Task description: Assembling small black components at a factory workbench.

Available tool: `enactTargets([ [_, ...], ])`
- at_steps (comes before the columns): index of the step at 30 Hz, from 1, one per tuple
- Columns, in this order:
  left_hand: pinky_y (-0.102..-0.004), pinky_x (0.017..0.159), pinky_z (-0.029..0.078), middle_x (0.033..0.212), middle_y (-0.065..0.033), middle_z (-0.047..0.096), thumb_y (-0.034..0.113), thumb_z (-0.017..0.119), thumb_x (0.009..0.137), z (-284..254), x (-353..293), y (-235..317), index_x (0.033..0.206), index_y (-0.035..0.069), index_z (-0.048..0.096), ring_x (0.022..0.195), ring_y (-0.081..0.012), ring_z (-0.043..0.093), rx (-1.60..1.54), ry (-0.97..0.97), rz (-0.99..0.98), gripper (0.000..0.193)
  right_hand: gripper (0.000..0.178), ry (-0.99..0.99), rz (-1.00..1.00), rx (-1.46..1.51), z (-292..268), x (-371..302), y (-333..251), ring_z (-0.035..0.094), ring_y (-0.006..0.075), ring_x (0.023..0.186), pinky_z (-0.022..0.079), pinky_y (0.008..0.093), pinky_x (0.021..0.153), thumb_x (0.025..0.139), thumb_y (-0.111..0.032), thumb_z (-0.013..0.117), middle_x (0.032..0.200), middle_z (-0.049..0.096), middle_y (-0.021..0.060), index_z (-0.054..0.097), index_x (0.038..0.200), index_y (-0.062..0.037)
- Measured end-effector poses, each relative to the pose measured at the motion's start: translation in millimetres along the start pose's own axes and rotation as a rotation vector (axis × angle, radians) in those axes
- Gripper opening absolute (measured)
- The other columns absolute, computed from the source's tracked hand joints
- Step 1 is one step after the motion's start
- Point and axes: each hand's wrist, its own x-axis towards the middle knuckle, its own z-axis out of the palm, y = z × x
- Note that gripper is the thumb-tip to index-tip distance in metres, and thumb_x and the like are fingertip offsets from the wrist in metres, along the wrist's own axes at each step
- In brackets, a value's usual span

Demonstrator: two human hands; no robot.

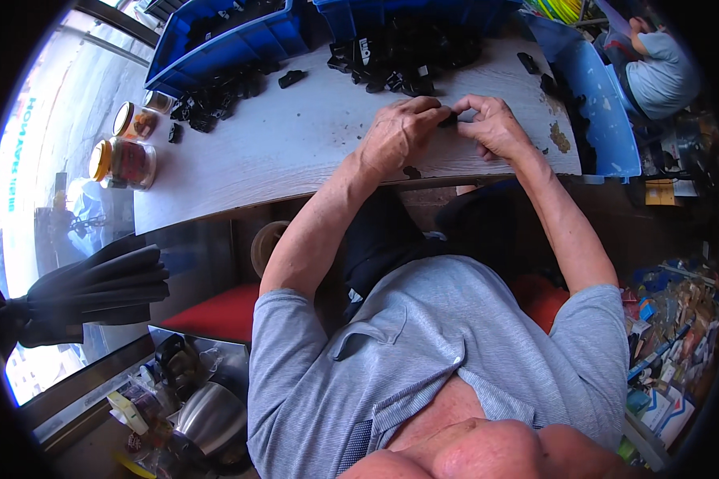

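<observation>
Over the near right part of the white table (295, 144), my two hands meet around a small black part (448, 120). My left hand (403, 128) has its fingers closed on one side of it. From the other side my right hand (491, 126) pinches toward the same part with thumb and forefinger. The part is mostly covered by fingers, so its exact kind does not show. Just beyond my hands lies a large heap of similar black plastic parts (407, 56). A second, smaller heap of black parts (208, 100) spreads at the left.
Blue bins (232, 52) stand along the table's back edge. Another blue bin (615, 136) hangs by the right edge. Lidded jars (128, 164) stand at the left edge. A person (659, 76) sits at the far right. A metal kettle (212, 415) is at lower left.
</observation>
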Motion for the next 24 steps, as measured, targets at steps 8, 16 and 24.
enactTargets([
  [8, -0.0422, 0.106, 0.049, 0.131, -0.0120, 0.066, 0.007, 0.064, 0.089, 2, -9, 8, 0.130, 0.009, 0.066, 0.127, -0.0328, 0.059, 0.171, -0.054, 0.019, 0.041, 0.033, -0.001, 0.007, -0.040, 0, -1, -3, 0.049, 0.0075, 0.042, 0.040, 0.0229, 0.037, 0.086, -0.011, 0.072, 0.057, 0.052, -0.0026, 0.067, 0.118, -0.0083],
  [16, -0.0468, 0.102, 0.048, 0.119, -0.0164, 0.066, 0.006, 0.064, 0.085, -27, -16, -33, 0.119, 0.007, 0.066, 0.114, -0.0363, 0.060, 0.269, 0.423, -0.131, 0.034, 0.034, 0.022, -0.007, -0.017, 0, -8, -5, 0.052, 0.0084, 0.044, 0.044, 0.0248, 0.039, 0.083, -0.019, 0.079, 0.061, 0.057, -0.0008, 0.068, 0.113, -0.0068],
  [24, -0.0477, 0.091, 0.052, 0.112, -0.0126, 0.072, 0.014, 0.064, 0.086, -82, -47, -127, 0.118, 0.007, 0.071, 0.107, -0.0365, 0.065, 0.715, 0.123, -0.562, 0.033, 0.036, 0.237, 0.093, 0.485, -27, 1, 25, 0.059, 0.0107, 0.047, 0.055, 0.0280, 0.044, 0.084, -0.024, 0.082, 0.058, 0.054, -0.0006, 0.064, 0.110, -0.0069],
])
